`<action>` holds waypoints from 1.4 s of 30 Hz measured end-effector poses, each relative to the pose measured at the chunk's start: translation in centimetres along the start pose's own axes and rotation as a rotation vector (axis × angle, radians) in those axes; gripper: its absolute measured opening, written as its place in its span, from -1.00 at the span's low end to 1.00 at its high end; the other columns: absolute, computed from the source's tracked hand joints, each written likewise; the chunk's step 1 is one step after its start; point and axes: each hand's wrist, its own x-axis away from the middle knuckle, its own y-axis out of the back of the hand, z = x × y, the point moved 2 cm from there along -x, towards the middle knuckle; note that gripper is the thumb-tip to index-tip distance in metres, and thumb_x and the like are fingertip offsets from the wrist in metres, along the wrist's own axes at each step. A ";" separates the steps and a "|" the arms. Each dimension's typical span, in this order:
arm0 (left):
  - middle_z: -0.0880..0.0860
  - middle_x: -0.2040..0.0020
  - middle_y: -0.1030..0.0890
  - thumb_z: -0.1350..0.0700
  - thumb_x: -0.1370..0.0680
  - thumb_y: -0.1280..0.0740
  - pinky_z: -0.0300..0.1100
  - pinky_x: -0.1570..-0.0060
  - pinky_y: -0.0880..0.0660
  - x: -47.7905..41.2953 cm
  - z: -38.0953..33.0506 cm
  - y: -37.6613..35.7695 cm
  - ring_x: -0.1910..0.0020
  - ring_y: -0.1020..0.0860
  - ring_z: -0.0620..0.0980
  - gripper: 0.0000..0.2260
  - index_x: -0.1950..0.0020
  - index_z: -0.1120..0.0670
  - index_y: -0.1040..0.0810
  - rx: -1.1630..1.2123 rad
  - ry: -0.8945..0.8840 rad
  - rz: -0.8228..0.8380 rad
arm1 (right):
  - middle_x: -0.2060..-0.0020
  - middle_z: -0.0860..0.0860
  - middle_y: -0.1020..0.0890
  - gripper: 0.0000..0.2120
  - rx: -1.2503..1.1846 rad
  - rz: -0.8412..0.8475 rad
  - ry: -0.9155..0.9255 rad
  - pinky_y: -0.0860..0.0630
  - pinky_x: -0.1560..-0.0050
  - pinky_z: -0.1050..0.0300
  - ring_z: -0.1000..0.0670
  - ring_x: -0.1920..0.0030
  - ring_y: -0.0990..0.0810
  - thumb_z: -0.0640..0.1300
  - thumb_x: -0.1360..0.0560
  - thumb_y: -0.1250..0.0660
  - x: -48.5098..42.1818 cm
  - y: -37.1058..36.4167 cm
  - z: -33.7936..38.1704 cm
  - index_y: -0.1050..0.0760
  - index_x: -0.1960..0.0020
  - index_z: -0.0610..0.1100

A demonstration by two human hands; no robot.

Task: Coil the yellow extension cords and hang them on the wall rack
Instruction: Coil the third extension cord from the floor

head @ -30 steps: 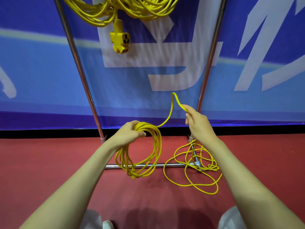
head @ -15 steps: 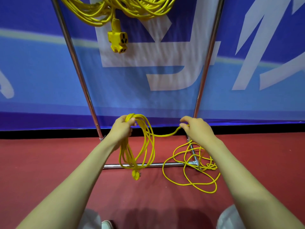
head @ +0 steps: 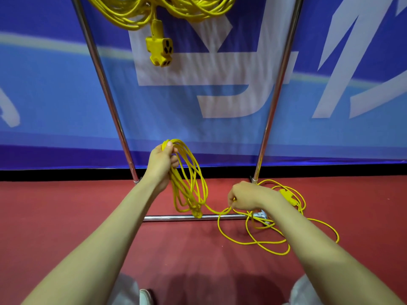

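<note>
My left hand (head: 161, 164) grips the top of the coil (head: 189, 179), which hangs in front of the rack (head: 278, 80). My right hand (head: 246, 195) pinches the strand (head: 217, 211) low down. The loose cord (head: 275, 243) lies looped on the floor (head: 66, 216). Hung cords (head: 132, 16) drape above.

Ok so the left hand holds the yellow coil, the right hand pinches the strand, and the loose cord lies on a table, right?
No: the head view shows the loose cord lying on the red floor, not a table. The left hand holds the yellow coil and the right hand pinches the strand.
</note>
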 end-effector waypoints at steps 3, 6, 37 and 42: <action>-0.01 0.38 -0.25 0.15 -0.69 -0.08 -0.39 0.54 -0.22 0.0 0.1 -0.1 0.57 -0.24 -0.22 -0.72 0.21 0.13 -0.37 0.022 -0.027 -0.040 | 0.30 0.07 -0.55 -0.75 0.004 0.049 0.074 -0.27 0.44 0.40 0.04 0.33 -0.41 -0.25 -0.49 -0.20 0.4 0.1 0.9 -0.60 -0.06 -0.13; -0.02 0.40 -0.22 0.16 -0.69 -0.06 -0.39 0.53 -0.23 -0.1 0.2 -0.4 0.57 -0.24 -0.22 -0.74 0.19 0.13 -0.35 0.013 -0.071 -0.037 | 0.14 -0.01 -0.58 -0.73 0.048 -0.007 0.119 -0.40 0.21 0.34 -0.09 0.06 -0.52 -0.28 -0.45 -0.19 0.3 0.1 1.7 -0.59 -0.06 -0.14; 0.01 0.27 -0.39 0.18 -0.69 -0.05 -0.35 0.57 -0.22 -1.1 0.7 0.7 0.58 -0.25 -0.19 -0.74 0.16 0.15 -0.39 0.237 0.116 -0.012 | -0.06 -0.12 -0.55 -0.68 0.031 -0.315 0.080 -0.46 -0.06 0.07 -0.15 -0.08 -0.54 -0.34 -0.49 -0.17 0.0 1.1 0.9 -0.60 -0.10 -0.11; 0.01 0.27 -0.37 0.18 -0.69 -0.05 -0.35 0.58 -0.21 -1.2 0.7 0.8 0.59 -0.24 -0.19 -0.75 0.16 0.15 -0.37 0.292 0.138 -0.003 | -0.08 -0.13 -0.52 -0.67 0.005 -0.289 0.030 -0.44 -0.06 0.10 -0.17 -0.07 -0.55 -0.36 -0.49 -0.16 0.1 1.0 0.2 -0.60 -0.11 -0.11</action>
